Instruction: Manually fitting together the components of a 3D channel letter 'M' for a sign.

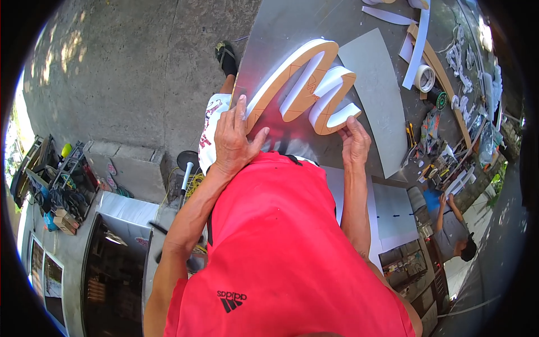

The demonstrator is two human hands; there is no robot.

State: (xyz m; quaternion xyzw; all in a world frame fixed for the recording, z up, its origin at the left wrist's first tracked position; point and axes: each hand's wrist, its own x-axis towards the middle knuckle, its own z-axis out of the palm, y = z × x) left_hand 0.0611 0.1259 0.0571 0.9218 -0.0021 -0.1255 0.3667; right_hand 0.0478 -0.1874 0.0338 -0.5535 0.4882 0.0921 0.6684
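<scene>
A cursive m-shaped letter (pixel 303 84), with a brown marked face and white side walls, rests on the shiny metal-topped table (pixel 269 39) in front of me. Its lower left end sits between the thumb and fingers of my left hand (pixel 237 140), which lies at the table's left edge. At the letter's right tail, my right hand (pixel 355 145) grips the tip with thumb and fingertips. Parts of the right fingers are hidden behind the piece. Right of the letter lies a grey curved flat sheet (pixel 376 95).
On the table's right are a tape roll (pixel 425 78), white strips (pixel 418 50), a long wooden strip (pixel 443 73) and cluttered tools (pixel 432 168). A co-worker (pixel 453 233) is at the far right. Left stand a concrete block (pixel 123 163) and a loaded rack (pixel 62 180).
</scene>
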